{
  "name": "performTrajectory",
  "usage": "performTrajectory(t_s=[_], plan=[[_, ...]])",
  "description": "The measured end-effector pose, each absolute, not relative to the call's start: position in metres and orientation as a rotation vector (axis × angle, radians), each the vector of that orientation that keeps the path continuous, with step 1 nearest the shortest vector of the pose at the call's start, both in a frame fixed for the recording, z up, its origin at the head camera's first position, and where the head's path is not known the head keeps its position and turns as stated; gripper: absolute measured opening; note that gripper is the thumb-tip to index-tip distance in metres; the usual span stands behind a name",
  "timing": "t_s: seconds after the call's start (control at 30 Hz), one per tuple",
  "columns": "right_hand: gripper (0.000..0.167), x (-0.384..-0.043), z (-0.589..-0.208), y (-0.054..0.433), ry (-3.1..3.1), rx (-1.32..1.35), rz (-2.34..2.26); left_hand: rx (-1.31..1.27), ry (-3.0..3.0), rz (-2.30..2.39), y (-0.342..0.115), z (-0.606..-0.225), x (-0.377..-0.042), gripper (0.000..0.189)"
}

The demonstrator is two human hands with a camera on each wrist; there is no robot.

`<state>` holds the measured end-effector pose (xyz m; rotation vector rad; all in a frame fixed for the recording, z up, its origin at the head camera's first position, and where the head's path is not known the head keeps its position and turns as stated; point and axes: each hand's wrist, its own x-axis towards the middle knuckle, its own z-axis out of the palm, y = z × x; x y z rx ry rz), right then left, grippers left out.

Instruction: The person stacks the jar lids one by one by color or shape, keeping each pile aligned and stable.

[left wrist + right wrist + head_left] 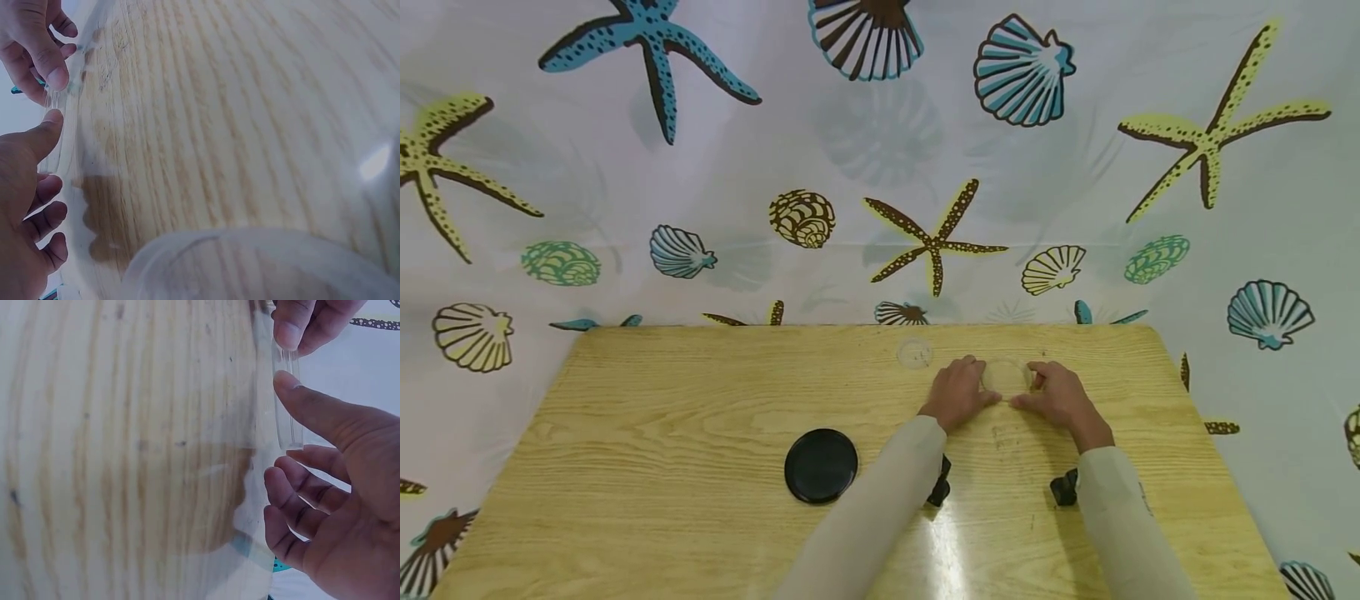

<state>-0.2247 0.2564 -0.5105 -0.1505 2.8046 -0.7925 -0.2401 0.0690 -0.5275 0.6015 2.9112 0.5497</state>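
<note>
Both hands hold a shallow clear petri dish [1006, 380] by its edges, at the far right part of the wooden table. The left hand [957, 393] pinches its left side and the right hand [1060, 395] its right side. Seen edge-on in the right wrist view, the dish [289, 428] has a thumb of each hand on its near side, and the right hand's lower fingers are loosely bent apart from it. The left wrist view shows the left hand [25, 200] with its thumb against the dish. Whether the dish touches the table cannot be told.
A second clear round piece [914, 353] lies on the table left of the hands, its rim [250, 237] large in the left wrist view. A black round disc [821, 466] lies nearer, left of the left sleeve. Behind the table [685, 400] hangs a shell-patterned cloth [745, 150].
</note>
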Motion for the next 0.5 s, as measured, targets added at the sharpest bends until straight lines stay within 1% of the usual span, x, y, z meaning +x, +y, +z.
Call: performTrajectory(t_s=[0.5], plan=[[0.069,-0.221,-0.498,0.25,2.814,-0.148,-0.803,0.611,2.999,0.552,0.064,-0.524,-0.238,0.055]])
